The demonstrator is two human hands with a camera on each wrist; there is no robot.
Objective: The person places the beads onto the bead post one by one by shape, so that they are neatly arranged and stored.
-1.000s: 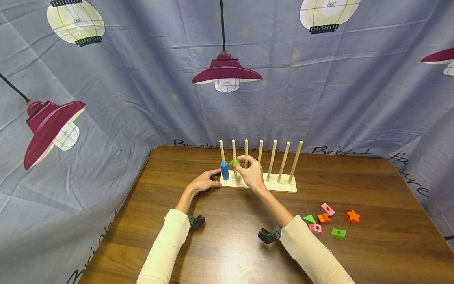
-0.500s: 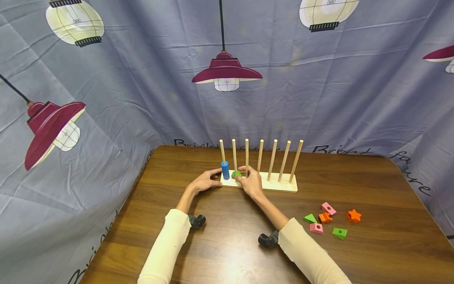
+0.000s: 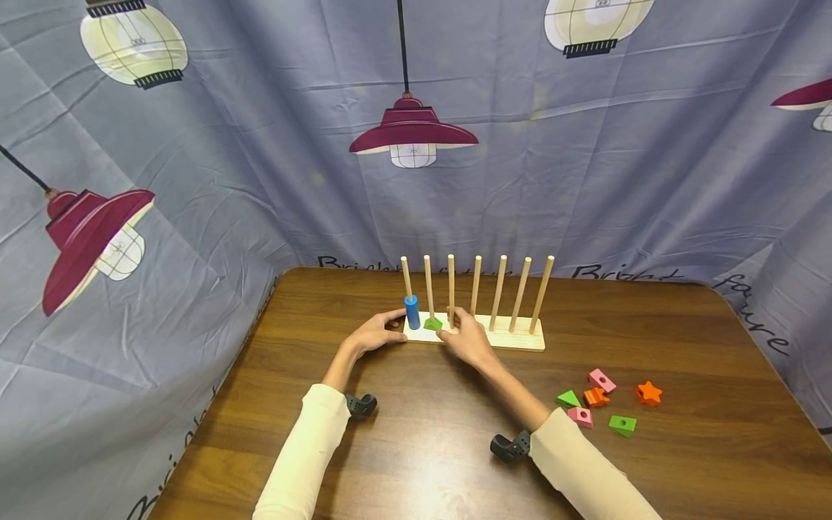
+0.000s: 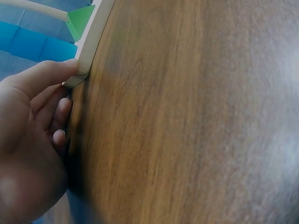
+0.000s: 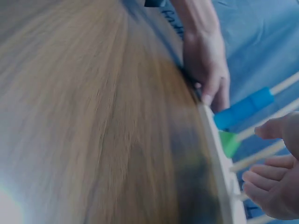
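Observation:
A wooden peg board [image 3: 510, 339] with a row of several upright pegs stands toward the back of the table. My left hand [image 3: 372, 334] holds the board's left end, thumb at the front corner and fingers round the side. Stacked blue cylinders [image 4: 35, 44] sit on the leftmost peg. A green triangular block [image 3: 432, 325] lies at the foot of the second peg, down on the base. My right hand [image 3: 471, 341] is just right of that block, with fingers spread apart and holding nothing; the right wrist view shows a gap between thumb and block.
Loose blocks lie at the right of the table: two pink ones [image 3: 601, 380], a green triangle [image 3: 568, 399], a green block [image 3: 622, 425], an orange notched block [image 3: 595, 397] and an orange star [image 3: 648, 393]. A patterned curtain [image 3: 416, 209] hangs behind the table.
The green triangular block has slid down the second peg to the base. My right hand has let go of it and drawn slightly right. My left hand has stayed put.

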